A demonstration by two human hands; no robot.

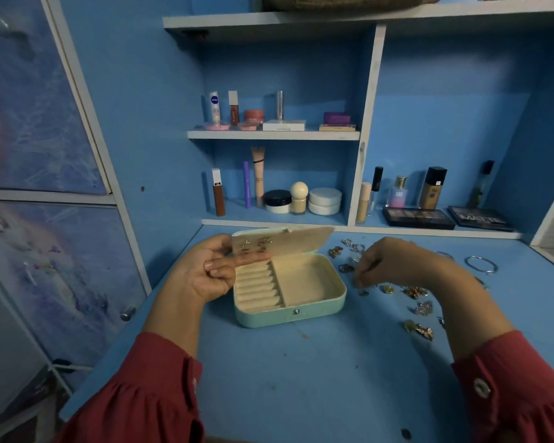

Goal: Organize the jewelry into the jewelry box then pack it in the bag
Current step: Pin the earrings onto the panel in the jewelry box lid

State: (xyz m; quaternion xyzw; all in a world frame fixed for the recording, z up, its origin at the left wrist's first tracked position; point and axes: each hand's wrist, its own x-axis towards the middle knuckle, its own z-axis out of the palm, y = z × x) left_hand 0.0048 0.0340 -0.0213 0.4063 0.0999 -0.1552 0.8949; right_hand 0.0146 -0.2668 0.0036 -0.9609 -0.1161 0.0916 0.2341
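The mint-green jewelry box [290, 294] sits open on the blue surface [301, 378], lid raised. The left hand [205, 271] pinches the cream earring panel [253, 246], which carries several earrings, tilted up over the ring rolls. The right hand [394, 262], fingers curled downward, pinches a small piece among the loose jewelry [413, 292] scattered right of the box. Bangles [481, 264] lie farther right.
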